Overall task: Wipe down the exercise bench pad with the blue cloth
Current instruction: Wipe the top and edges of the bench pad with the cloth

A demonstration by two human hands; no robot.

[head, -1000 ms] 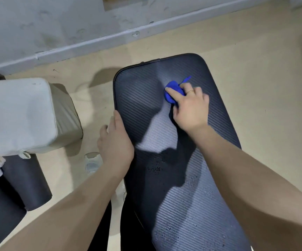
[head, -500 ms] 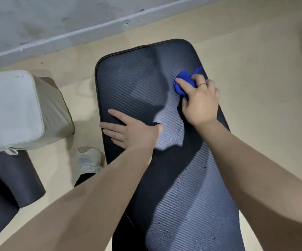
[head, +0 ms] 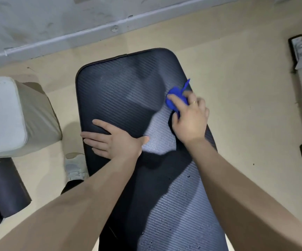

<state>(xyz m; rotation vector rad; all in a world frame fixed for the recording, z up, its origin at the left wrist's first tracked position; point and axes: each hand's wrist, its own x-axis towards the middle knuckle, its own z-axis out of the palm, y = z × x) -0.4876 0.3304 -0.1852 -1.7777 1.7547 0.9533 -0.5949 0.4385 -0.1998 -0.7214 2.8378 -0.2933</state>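
Mid-wipe — right hand [head: 189, 122] fingers bunched round cloth [head: 175, 101] at pad [head: 121, 91] right edge, left hand [head: 114, 142] flat, fingers straight — droplets [head: 173, 196] near end remain.

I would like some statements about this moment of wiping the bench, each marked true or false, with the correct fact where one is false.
1. The right hand holds the blue cloth near the right edge of the bench pad. True.
2. The left hand grips a spray bottle. False: it lies flat on the pad with straight fingers and holds nothing.
3. Water droplets sit on the near part of the pad. True.
4. The cloth lies spread flat and open. False: it is bunched under the fingers.
5. A ring shows on the right hand. True.
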